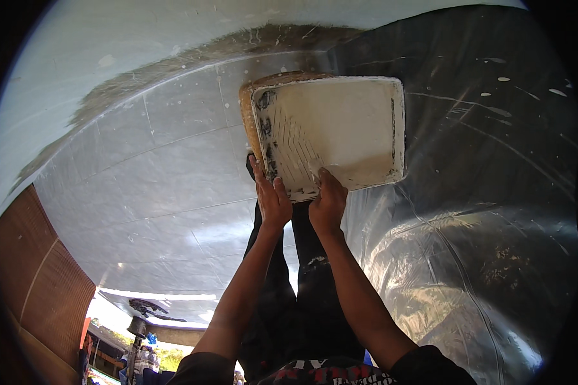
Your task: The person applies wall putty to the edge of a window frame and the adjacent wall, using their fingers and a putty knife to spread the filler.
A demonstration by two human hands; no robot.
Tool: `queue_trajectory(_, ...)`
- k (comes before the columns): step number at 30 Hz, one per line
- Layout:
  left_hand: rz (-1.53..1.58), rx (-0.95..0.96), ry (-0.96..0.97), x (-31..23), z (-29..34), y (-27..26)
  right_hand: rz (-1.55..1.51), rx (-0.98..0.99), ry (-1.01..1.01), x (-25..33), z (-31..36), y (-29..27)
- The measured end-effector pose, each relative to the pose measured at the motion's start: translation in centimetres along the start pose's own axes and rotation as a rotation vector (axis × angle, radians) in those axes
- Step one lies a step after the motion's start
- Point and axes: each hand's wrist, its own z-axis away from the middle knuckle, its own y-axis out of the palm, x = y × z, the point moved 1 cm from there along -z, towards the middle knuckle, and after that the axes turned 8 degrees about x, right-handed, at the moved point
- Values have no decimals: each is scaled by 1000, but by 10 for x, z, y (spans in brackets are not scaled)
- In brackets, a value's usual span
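Observation:
A white-coated paint tray [359,125] lies in front of me, with ridges on its left part and cream-white paint pooled on the right. Dark smudges mark its left wall. At its near left corner my left hand [273,200] rests with fingers stretched out along the outer side, thumb apart. My right hand [329,196] is closed over the near edge, its fingers inside the tray. A small pale, paint-covered thing [315,166] shows at those fingertips; its kind cannot be made out.
An orange-brown rounded object [245,115] sits partly under the tray. Grey tiled floor [173,147] spreads left, beside a pale wall [70,83] with a dark-stained base. Shiny dark plastic sheeting [469,167] covers the right side, with paint splashes. A brown woven panel [42,276] stands at left.

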Motion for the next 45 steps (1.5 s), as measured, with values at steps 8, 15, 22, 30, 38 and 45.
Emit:
queue_trajectory(8, 2, 16, 12, 1, 0, -2, -46, -7, 27, 1, -1, 2)
queue_trajectory(15, 6, 10, 6, 0, -1, 0, -45, 41, -65, 0, -14, 6)
queue_trajectory(22, 32, 42, 41, 3, 0, -6, -112, 82, -102, 19, -29, 9)
queue_trajectory(30, 33, 43, -17, 4, -1, -3, -51, 22, -77, 22, -48, 12)
queue_trajectory(38, -6, 44, -7, 6, 0, -4, -38, -10, -77, 32, -61, 20)
queue_trajectory(45, 53, 54, 14, 7, 1, -4, -73, -3, -112, 42, -72, 19)
